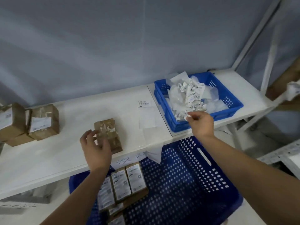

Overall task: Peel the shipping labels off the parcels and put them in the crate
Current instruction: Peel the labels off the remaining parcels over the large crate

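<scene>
- I see the left hand (95,148) stretched forward over the white desk (48,156), palm down. Its fingers are spread and relaxed, gripping nothing, just at the left edge of a bare brown parcel (112,135).
- The right hand (202,123) reaches out to the near rim of the small blue crate (230,101), wrist bent and fingers (193,114) loosely curled at a white scrap. I cannot tell whether they pinch it.
- Peeled labels (193,93) lie heaped in that crate.
- Labelled parcels (43,122) sit at the desk's far left.
- More parcels (128,181) lie in a large blue basket (186,184) below.
</scene>
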